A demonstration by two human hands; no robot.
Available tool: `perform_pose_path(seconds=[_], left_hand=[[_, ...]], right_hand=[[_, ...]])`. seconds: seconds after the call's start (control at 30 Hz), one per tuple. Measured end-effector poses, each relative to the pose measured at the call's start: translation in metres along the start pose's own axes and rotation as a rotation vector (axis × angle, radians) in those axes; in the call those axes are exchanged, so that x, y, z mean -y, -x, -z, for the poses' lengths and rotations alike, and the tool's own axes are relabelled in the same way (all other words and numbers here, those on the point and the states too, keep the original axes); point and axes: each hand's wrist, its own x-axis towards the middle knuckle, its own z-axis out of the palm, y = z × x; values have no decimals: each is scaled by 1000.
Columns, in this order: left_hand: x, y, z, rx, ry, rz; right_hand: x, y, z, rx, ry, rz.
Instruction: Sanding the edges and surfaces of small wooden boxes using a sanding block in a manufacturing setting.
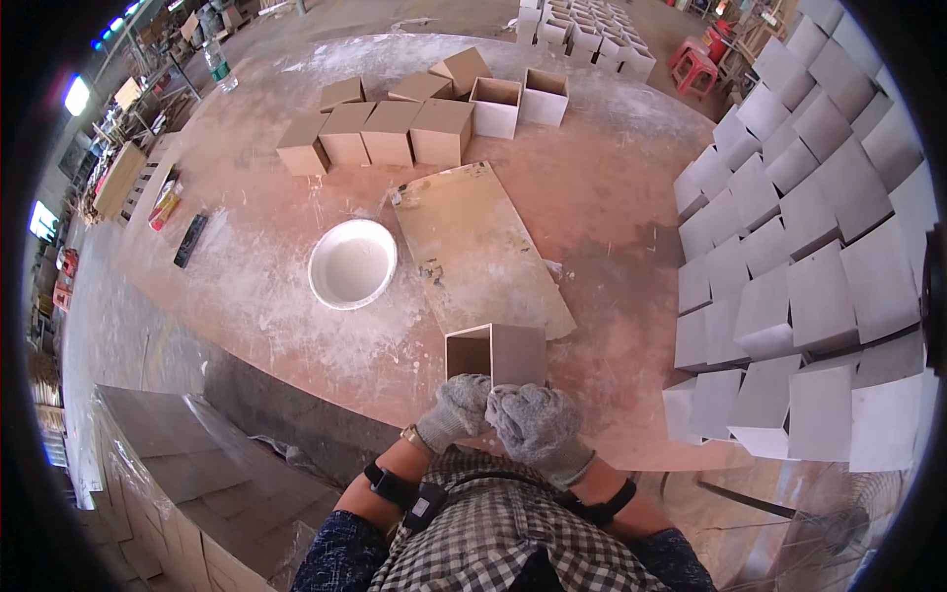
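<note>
White bowl [352, 263], flat board [480, 249], stacked boxes [801, 266]

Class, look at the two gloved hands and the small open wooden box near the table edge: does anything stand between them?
Nothing visible does. The left hand and the right hand, both in grey knit gloves, already rest against the near side of the small open wooden box; the white round bowl sits apart, farther back.

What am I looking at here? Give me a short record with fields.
left hand: left hand, grey glove, on the wooden box
right hand: right hand, grey glove, at the box's near edge
box: open side faces left
table: round table, dusted white
nearby: white bowl, flat board, row of brown boxes
right side: stacked white boxes
</note>
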Motion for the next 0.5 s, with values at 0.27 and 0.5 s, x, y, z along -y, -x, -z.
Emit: perform_pose_path(seconds=[0.27,0.5], left_hand=[[-6,-14,2,-33,30,2],[-11,-7,5,-107,-68,-16]], right_hand=[[-80,-57,-18,-133,76,-345],[-32,11,-17,-200,64,-206]])
